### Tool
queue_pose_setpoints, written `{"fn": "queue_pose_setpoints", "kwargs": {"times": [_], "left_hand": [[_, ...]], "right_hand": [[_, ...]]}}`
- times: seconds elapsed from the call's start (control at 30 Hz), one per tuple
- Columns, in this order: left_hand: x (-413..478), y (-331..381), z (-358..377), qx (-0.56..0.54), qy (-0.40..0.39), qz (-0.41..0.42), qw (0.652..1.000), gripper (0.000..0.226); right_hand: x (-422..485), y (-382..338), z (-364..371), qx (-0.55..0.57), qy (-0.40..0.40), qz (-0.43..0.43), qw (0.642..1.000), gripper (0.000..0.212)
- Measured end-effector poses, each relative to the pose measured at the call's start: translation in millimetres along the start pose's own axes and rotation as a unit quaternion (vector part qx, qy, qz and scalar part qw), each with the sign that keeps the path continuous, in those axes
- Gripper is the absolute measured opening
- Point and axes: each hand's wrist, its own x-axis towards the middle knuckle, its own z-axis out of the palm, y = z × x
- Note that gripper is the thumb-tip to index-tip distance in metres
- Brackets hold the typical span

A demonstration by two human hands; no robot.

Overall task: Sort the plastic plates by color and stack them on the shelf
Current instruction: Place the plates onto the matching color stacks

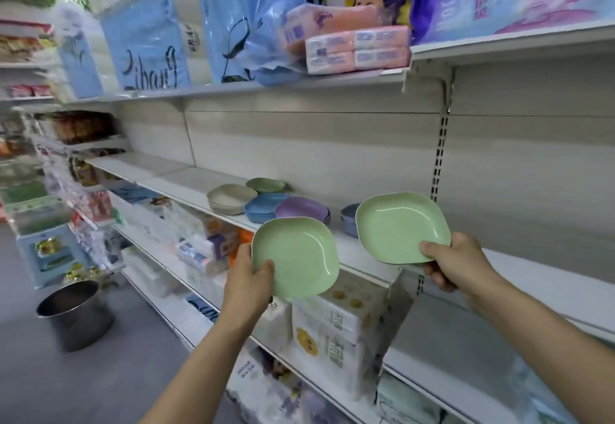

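By the left hand a green plate is gripped; by the right hand, a second green plate, held before the shelf. A grey-blue stack is half hidden behind it.

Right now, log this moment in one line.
left hand holds left green plate | right hand holds right green plate | shelf: beige stack, back green plate, blue stack, purple stack
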Motion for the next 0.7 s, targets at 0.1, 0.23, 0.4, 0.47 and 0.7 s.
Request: {"fn": "queue_pose_setpoints", "kwargs": {"times": [0.1,0.23,0.4,0.47,0.7], "left_hand": [[28.5,-5.8,-5.9,-0.005,0.003,-0.017,1.0,0.018],[76.9,-9.0,-12.6,-0.01,0.012,-0.019,1.0,0.018],[152.3,-15.4,-22.8,-0.004,0.005,-0.026,1.0,0.017],[181.9,-19.5,-27.8,-0.005,0.0,-0.029,1.0,0.019],[274.5,-36.2,-55.8,-0.014,0.028,-0.038,0.999,0.018]], "right_hand": [[24.1,-10.9,27.7,0.004,-0.02,0.0,1.0,0.013],[70.9,-26.1,66.1,0.011,-0.033,0.007,0.999,0.012],[144.9,-44.6,115.6,0.03,-0.027,0.018,0.999,0.017],[170.9,-51.1,134.4,0.046,-0.021,0.028,0.998,0.015],[234.0,-68.1,202.4,0.032,-0.069,0.068,0.995,0.018]]}}
